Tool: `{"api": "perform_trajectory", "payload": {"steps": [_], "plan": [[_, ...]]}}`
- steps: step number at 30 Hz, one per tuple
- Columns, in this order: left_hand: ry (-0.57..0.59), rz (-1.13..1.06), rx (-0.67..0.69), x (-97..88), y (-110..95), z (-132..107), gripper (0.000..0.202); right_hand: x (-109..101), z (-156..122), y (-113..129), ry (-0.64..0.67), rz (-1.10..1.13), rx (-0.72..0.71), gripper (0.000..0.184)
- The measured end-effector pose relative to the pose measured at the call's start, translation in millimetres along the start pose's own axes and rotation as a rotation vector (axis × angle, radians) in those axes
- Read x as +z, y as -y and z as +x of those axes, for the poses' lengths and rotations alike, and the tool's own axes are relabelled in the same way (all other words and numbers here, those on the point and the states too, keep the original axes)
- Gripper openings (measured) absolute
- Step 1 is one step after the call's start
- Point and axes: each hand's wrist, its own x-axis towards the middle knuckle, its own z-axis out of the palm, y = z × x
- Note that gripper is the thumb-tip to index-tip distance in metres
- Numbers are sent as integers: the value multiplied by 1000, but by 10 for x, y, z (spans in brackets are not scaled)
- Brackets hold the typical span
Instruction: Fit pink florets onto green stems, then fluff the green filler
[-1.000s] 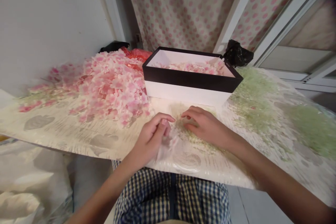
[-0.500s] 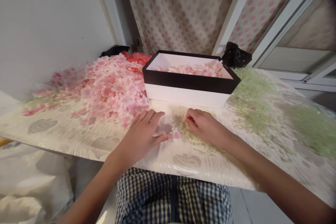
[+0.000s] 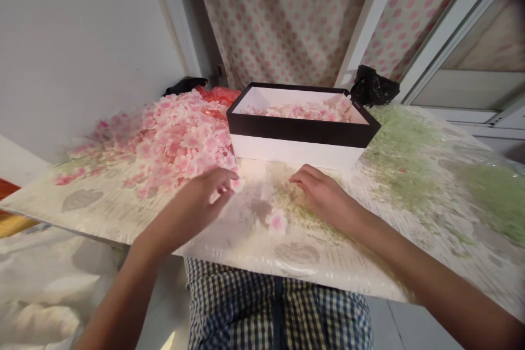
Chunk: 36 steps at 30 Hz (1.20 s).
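Note:
My left hand point(image 3: 205, 192) is at the right edge of a heap of pink artificial flowers point(image 3: 180, 136). Its thumb and forefinger come together on a small pink flower point(image 3: 238, 184). My right hand point(image 3: 320, 190) rests over scattered green bits point(image 3: 289, 199), its fingers pressed together; what they hold, if anything, is hidden. A single pale flower with a pink centre point(image 3: 278, 222) lies on the table between my hands. Behind them stands a white box with a black rim point(image 3: 303, 130), with pink flowers point(image 3: 307, 111) inside.
More green shreds point(image 3: 404, 147) spread over the right side of the patterned tablecloth point(image 3: 297, 254). A red plastic bag point(image 3: 219, 96) lies behind the flower heap. A black plastic bag point(image 3: 374, 86) sits by the box's back right corner. A dotted curtain point(image 3: 287, 22) hangs behind.
My left hand has moved left to the flower heap and its spread fingers have closed. The single flower between my hands is now uncovered. My right hand has barely moved.

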Motion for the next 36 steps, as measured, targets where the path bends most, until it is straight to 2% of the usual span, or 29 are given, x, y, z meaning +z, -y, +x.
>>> {"api": "perform_trajectory", "payload": {"steps": [2,3,5,8,11,13,15,17,19,21,24,27,30,33,36], "plan": [[-135,197,-179,-109,101,16,17,-22,3,18,5,1,24,29],[-160,279,-270,-154,153,27,18,-34,7,29,14,-3,43,29],[-140,367,-401,-220,241,51,25,-52,14,45,40,-11,73,28],[-111,375,-487,-269,303,83,16,-67,15,55,58,-3,33,30],[-210,338,-543,-286,315,89,11,-77,9,61,36,16,-24,34],[-365,241,-529,-287,330,80,8,-82,9,69,24,35,-24,37],[-535,42,-472,-277,345,69,7,-85,14,82,16,66,4,36],[-619,-238,-366,-257,334,63,8,-88,20,101,11,111,54,33],[-595,-505,-210,-224,273,60,11,-94,26,129,12,185,118,27],[-504,-642,-55,-177,157,54,14,-110,34,169,10,322,169,21],[-338,-550,63,-66,-67,35,13,-149,47,241,-11,615,203,11],[-245,-405,94,93,-261,16,16,-185,55,311,-15,837,159,4],[-188,-480,42,259,-375,2,12,-192,43,370,1,931,81,3],[-125,-614,39,365,-434,-16,27,-162,17,420,-4,874,38,6],[-103,-687,66,400,-470,-34,24,-116,0,451,-48,743,-31,13]]}}
